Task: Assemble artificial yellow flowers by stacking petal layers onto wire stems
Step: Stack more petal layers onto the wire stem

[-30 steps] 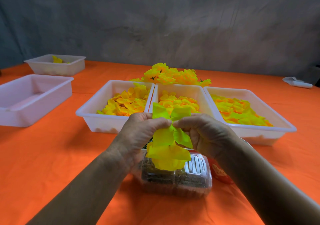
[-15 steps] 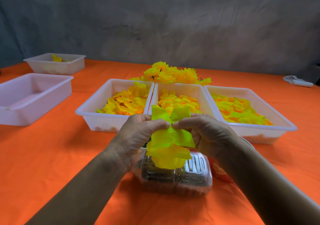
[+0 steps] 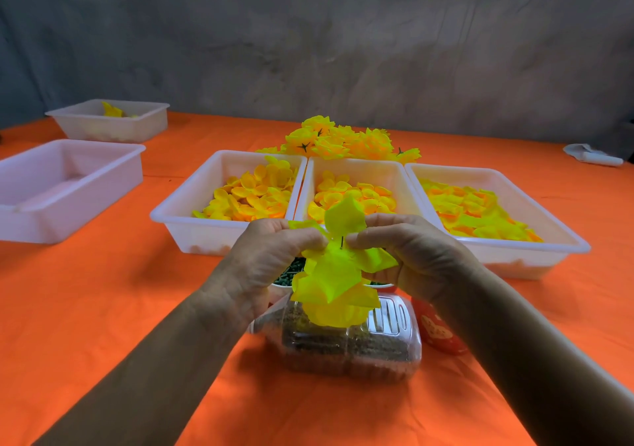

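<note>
Yellow petal layers (image 3: 334,274) pinched between left hand (image 3: 274,260) and right hand (image 3: 408,257), wire stem (image 3: 342,242) poking through.

Big orange tablecloth (image 3: 103,308) covers the whole table, with a wrinkly grey fabric backdrop (image 3: 308,40) hung behind it. Off to the left sits an empty translucent white plastic tub (image 3: 41,205). Far right edge there's some small white-grey object (image 3: 591,154), too blurry to make out. Close in front there's a clear ribbed plastic clamshell container (image 3: 387,339) with dark stuff inside, and a red printed packet (image 3: 437,332) just beside it.
</note>
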A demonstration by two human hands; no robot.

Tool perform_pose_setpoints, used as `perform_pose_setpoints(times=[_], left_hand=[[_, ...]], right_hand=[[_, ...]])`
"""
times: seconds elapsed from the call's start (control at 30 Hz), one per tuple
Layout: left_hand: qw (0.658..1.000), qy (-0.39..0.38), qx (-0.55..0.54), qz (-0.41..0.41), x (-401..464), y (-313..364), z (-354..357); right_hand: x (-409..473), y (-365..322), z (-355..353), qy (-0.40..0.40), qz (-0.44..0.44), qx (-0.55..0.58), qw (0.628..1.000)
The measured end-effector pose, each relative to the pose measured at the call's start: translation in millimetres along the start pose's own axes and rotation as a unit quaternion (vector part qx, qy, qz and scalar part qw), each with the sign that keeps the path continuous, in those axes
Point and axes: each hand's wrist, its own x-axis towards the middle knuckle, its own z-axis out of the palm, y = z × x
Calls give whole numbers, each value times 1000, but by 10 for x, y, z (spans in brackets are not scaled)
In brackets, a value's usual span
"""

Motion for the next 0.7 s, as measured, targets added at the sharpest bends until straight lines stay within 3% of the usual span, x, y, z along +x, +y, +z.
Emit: perform_pose_setpoints(times=[0.3, 0.47, 0.7], left_hand=[[997, -16, 74, -19, 42, -43, -40], [999, -23, 38, -5, 68, -69, -41], [997, -7, 71, -1, 102, -147, -58]], right_hand=[[26, 27, 9, 11, -13, -55, 998], [36, 33, 7, 7, -12, -72, 997], [-13, -3, 31, 38, -35, -124, 991]])
